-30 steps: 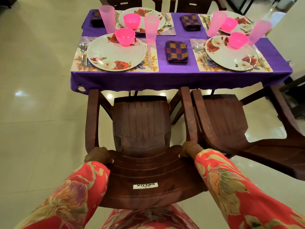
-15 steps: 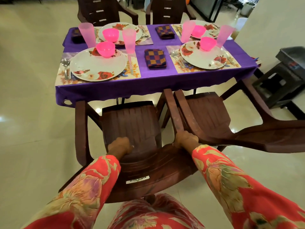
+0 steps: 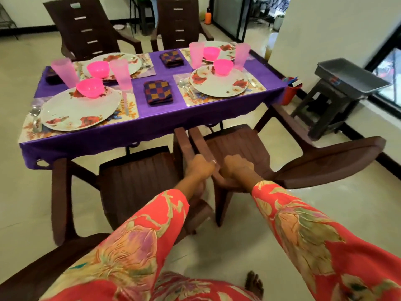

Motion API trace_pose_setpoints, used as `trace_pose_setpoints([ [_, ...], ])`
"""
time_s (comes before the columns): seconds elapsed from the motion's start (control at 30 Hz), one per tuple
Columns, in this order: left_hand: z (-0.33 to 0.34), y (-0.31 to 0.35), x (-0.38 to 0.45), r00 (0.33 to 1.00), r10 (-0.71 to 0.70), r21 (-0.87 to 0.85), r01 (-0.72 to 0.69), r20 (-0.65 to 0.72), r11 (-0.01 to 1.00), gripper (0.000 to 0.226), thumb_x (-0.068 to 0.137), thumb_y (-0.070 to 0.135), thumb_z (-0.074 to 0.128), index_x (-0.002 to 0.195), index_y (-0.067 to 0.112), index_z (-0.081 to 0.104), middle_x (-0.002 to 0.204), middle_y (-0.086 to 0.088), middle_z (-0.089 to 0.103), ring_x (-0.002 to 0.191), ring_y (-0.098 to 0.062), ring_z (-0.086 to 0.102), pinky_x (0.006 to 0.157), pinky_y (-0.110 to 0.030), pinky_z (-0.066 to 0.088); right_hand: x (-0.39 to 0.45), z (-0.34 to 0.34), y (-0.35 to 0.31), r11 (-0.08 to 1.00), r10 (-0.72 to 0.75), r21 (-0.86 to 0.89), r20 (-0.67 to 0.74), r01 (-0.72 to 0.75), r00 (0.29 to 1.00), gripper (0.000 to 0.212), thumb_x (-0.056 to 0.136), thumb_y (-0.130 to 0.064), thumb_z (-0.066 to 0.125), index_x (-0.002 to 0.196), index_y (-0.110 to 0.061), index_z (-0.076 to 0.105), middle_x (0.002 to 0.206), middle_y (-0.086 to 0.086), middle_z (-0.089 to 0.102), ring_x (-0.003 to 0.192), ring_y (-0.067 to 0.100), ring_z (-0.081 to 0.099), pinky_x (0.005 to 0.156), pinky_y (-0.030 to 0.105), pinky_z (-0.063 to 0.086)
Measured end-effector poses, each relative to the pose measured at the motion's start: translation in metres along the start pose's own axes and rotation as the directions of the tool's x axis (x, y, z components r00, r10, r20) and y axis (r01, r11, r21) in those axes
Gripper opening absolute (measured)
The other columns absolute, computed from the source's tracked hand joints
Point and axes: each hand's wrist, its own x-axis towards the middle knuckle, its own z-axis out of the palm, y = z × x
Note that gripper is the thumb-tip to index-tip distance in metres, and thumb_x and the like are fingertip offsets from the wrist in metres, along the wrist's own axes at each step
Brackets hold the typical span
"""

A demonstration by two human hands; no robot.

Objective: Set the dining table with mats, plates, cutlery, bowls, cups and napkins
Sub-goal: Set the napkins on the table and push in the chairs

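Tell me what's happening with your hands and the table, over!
Left hand grips the near-left chair's armrest. Right hand grips the near-right chair's armrest. Table set: four plates, bowls, cups. Both chairs crowd the near edge.

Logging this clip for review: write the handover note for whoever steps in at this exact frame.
Left hand grips an armrest where the two near chairs meet; which chair's is unclear. Right hand grips the right chair's armrest.
Table: four places set with mats, plates, pink bowls, cups; cutlery shows at three. Three folded napkins are visible, one at centre.
Left: straighten the near chairs, check the fourth napkin.
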Motion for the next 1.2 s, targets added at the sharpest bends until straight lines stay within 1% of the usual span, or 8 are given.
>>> trace_pose_setpoints([
  [0.17, 0.071, 0.064, 0.007, 0.999, 0.002, -0.01, -0.003, -0.048, 1.0, 0.044, 0.091, 0.039, 0.055, 0.103, -0.003, 0.063, 0.109, -0.021, 0.065, 0.103, -0.037, 0.06, 0.082, -0.034, 0.047, 0.022, -0.035, 0.1, 0.999, 0.012, -0.032, -0.08, -0.014, 0.997, 0.037, 0.092, -0.025, 0.051, 0.127, -0.011, 0.052, 0.13, 0.013, 0.053, 0.118, 0.034, 0.053, 0.093, 0.041, 0.043],
  [0.27, 0.113, 0.093, 0.01, 0.997, -0.038, -0.046, 0.035, -0.069, 0.998, 0.045, 0.09, 0.035, 0.057, 0.102, -0.009, 0.062, 0.112, -0.027, 0.063, 0.104, -0.041, 0.059, 0.084, -0.041, 0.049, 0.034, -0.05, 0.161, 0.999, -0.011, -0.054, -0.113, 0.005, 0.994, 0.033, 0.091, -0.02, 0.052, 0.123, -0.011, 0.054, 0.125, 0.013, 0.055, 0.113, 0.033, 0.055, 0.089, 0.04, 0.044],
  [0.37, 0.144, 0.115, 0.008, 0.991, -0.092, -0.023, 0.09, -0.094, 0.996, 0.044, 0.089, 0.035, 0.058, 0.106, -0.005, 0.062, 0.115, -0.024, 0.063, 0.108, -0.038, 0.059, 0.087, -0.039, 0.048, 0.041, -0.061, 0.213, 0.997, -0.027, -0.077, -0.13, 0.017, 0.991, 0.034, 0.092, -0.023, 0.049, 0.123, -0.01, 0.053, 0.125, 0.012, 0.054, 0.113, 0.034, 0.054, 0.087, 0.04, 0.044],
  [0.5, 0.169, 0.128, 0.005, 0.978, -0.205, 0.027, 0.206, -0.04, 0.978, 0.05, 0.089, 0.035, 0.058, 0.123, -0.001, 0.055, 0.13, -0.02, 0.054, 0.119, -0.035, 0.052, 0.096, -0.035, 0.044, 0.052, -0.074, 0.27, 0.991, -0.026, -0.136, -0.097, 0.013, 0.995, 0.03, 0.093, -0.025, 0.049, 0.117, -0.008, 0.057, 0.119, 0.01, 0.057, 0.11, 0.031, 0.056, 0.084, 0.038, 0.043],
  [0.63, 0.175, 0.133, 0.006, 0.944, -0.323, 0.055, 0.32, 0.065, 0.946, 0.047, 0.091, 0.027, 0.058, 0.127, -0.003, 0.053, 0.133, -0.017, 0.053, 0.121, -0.031, 0.052, 0.099, -0.034, 0.043, 0.066, -0.085, 0.322, 0.976, 0.047, -0.208, -0.064, -0.06, 0.997, 0.033, 0.089, -0.028, 0.057, 0.117, -0.011, 0.058, 0.107, 0.008, 0.058, 0.105, 0.028, 0.058, 0.09, 0.041, 0.048],
  [0.77, 0.173, 0.129, 0.008, 0.916, -0.384, 0.061, 0.379, 0.115, 0.923, 0.039, 0.091, 0.014, 0.058, 0.124, -0.008, 0.054, 0.13, -0.017, 0.055, 0.119, -0.033, 0.053, 0.098, -0.038, 0.043, 0.086, -0.093, 0.36, 0.953, 0.113, -0.276, -0.06, -0.125, 0.992, 0.039, 0.088, -0.034, 0.057, 0.123, -0.017, 0.055, 0.093, 0.003, 0.051, 0.102, 0.027, 0.057, 0.091, 0.038, 0.046],
  [0.93, 0.175, 0.127, 0.012, 0.897, -0.422, 0.199, 0.393, 0.131, 0.898, 0.043, 0.093, 0.018, 0.056, 0.129, -0.004, 0.051, 0.137, -0.014, 0.05, 0.123, -0.03, 0.05, 0.095, -0.034, 0.042, 0.112, -0.093, 0.389, 0.882, 0.16, -0.443, -0.033, -0.158, 0.987, 0.038, 0.089, -0.038, 0.053, 0.123, -0.021, 0.054, 0.113, 0.005, 0.056, 0.115, 0.028, 0.049, 0.1, 0.04, 0.037],
  [1.2, 0.172, 0.127, 0.019, 0.898, -0.427, 0.229, 0.395, 0.108, 0.89, 0.039, 0.093, 0.011, 0.054, 0.129, -0.004, 0.051, 0.137, -0.016, 0.049, 0.12, -0.028, 0.051, 0.095, -0.032, 0.042, 0.14, -0.088, 0.4, 0.925, 0.267, -0.293, 0.05, -0.242, 0.962, 0.026, 0.085, -0.032, 0.061, 0.107, -0.018, 0.062, 0.1, 0.006, 0.058, 0.1, 0.03, 0.057, 0.092, 0.051, 0.043],
])
